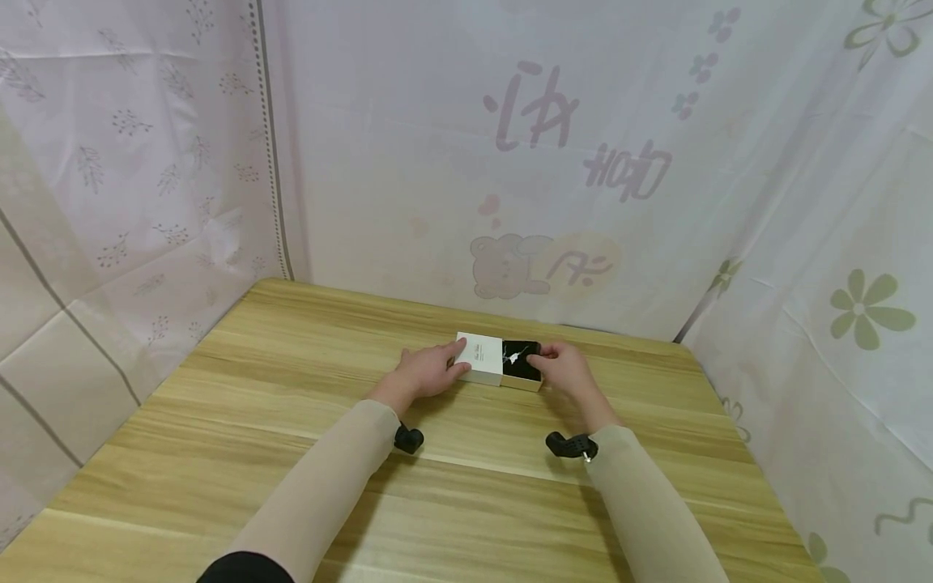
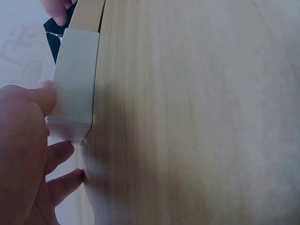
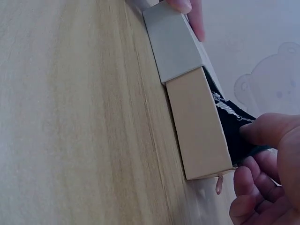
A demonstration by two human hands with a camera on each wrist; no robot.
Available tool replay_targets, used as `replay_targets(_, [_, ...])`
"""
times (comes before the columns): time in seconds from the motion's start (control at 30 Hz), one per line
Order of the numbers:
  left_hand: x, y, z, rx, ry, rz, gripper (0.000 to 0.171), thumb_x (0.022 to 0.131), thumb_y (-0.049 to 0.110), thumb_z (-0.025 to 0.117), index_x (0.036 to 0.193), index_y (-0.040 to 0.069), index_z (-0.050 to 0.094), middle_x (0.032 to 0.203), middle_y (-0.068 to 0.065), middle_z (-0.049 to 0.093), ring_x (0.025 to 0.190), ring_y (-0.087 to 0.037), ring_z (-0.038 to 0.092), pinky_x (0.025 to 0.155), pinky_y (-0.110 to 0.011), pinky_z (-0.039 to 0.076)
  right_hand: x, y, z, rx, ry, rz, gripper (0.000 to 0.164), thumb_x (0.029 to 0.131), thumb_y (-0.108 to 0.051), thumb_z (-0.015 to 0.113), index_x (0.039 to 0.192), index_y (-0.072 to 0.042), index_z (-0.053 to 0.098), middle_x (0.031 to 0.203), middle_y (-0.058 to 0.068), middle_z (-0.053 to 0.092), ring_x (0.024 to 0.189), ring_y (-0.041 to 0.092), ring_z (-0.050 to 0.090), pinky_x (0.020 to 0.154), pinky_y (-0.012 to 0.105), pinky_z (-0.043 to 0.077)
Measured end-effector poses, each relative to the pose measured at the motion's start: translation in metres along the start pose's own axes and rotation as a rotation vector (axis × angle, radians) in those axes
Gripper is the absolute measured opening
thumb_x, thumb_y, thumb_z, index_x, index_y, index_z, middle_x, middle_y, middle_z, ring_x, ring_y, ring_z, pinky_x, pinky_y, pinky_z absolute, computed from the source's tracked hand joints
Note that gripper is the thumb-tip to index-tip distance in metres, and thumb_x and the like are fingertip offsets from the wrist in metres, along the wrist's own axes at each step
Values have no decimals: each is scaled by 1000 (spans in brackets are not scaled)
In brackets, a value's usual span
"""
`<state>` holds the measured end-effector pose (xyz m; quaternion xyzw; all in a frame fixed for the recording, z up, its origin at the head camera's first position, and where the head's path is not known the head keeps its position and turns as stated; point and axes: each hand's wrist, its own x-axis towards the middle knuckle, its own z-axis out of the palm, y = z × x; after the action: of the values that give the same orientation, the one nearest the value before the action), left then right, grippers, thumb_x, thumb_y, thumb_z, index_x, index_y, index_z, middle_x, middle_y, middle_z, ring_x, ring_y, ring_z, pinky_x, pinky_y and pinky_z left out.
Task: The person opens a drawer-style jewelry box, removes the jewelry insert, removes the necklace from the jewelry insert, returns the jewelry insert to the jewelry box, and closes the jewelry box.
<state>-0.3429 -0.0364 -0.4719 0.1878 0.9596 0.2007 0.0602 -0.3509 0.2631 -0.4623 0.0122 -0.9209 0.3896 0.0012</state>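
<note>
A small jewelry box lies on the wooden table, its tan drawer [image 3: 199, 126] pulled partway out of a white sleeve [image 1: 483, 360] with small print on top. My left hand [image 1: 426, 372] holds the sleeve by its left end, one digit resting on top. In the drawer sits a black padded insert [image 1: 519, 368] bearing a silver chain necklace [image 3: 226, 107]. At the drawer's right end, my right hand [image 1: 570, 372] pinches the insert between thumb and fingers. The insert's edge is tilted up above the drawer wall in the right wrist view. A small ribbon loop [image 3: 219, 184] hangs from the drawer's end.
The wood-grain table [image 1: 437, 494] stretches out toward me and to both sides. Behind the box, the table's back edge meets a printed curtain [image 1: 408, 162]. More printed cloth [image 1: 824, 324] hangs along the right, and another curtain [image 1: 146, 186] along the left.
</note>
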Motion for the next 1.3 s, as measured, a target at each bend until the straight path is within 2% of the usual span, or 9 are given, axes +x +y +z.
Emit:
replay_targets(0.1, [-1, 0, 0, -1, -1, 1, 67, 116, 58, 42, 175, 31, 31, 175, -3, 45, 162, -31, 45, 127, -83, 20, -1, -1, 0, 13, 13, 14, 38, 107, -31, 71, 126, 2, 71, 118, 18, 75, 95, 23, 69, 91, 40, 57])
replay_targets(0.2, [-1, -1, 0, 1, -2, 0, 67, 116, 59, 42, 175, 31, 31, 175, -4, 45, 162, -31, 45, 127, -82, 20, -2, -1, 0, 25, 25, 33, 41, 107, -34, 70, 128, 1, 70, 118, 18, 76, 94, 22, 70, 88, 37, 56])
replay_targets(0.37, [1, -2, 2, 6, -1, 2, 67, 115, 59, 42, 175, 32, 31, 175, -4, 45, 162, -31, 45, 127, -82, 20, -4, -1, -1, 38, 39, 42, 44, 108, -35, 70, 132, 2, 70, 126, 22, 76, 106, 30, 73, 92, 41, 59])
replay_targets(0.53, [2, -3, 2, 10, 0, 5, 67, 115, 60, 42, 175, 32, 31, 175, -3, 45, 161, -31, 46, 127, -82, 21, -5, 0, -2, 37, 56, 68, 48, 109, -38, 68, 137, 1, 69, 130, 22, 75, 112, 33, 72, 89, 36, 58])
replay_targets(0.73, [0, -1, 0, 4, -2, 1, 67, 115, 60, 42, 175, 32, 31, 174, -4, 46, 162, -30, 45, 128, -82, 20, -4, 0, -4, 48, 115, 36, 48, 109, -40, 67, 136, -1, 71, 126, 20, 75, 113, 34, 69, 92, 38, 55])
replay_targets(0.83, [-1, 0, -2, 0, -8, -2, 67, 115, 59, 43, 175, 32, 30, 174, -4, 46, 162, -31, 45, 128, -82, 20, -3, 1, -6, 50, 116, 19, 47, 108, -40, 68, 135, -2, 72, 126, 20, 75, 112, 32, 69, 91, 37, 55])
replay_targets(0.97, [-1, 0, -2, 4, -11, -3, 67, 115, 59, 42, 175, 31, 30, 174, -4, 45, 162, -31, 45, 128, -81, 20, -4, 3, -9, 81, 72, 31, 41, 107, -33, 70, 133, -1, 71, 124, 20, 74, 99, 25, 67, 77, 30, 56])
replay_targets(1.1, [-1, -1, -2, 4, -8, -4, 67, 115, 59, 42, 175, 31, 30, 174, -3, 45, 162, -30, 45, 128, -81, 20, -5, 7, -12, 122, 28, 52, 38, 106, -25, 70, 131, 3, 70, 112, 16, 74, 86, 16, 64, 65, 25, 53])
replay_targets(1.3, [-2, 0, -2, -21, 5, -3, 66, 115, 58, 43, 175, 31, 32, 175, -2, 45, 161, -31, 46, 128, -82, 19, -5, 10, -18, 217, 33, 63, 39, 106, -25, 71, 131, 4, 68, 105, 7, 75, 87, 13, 66, 67, 25, 56])
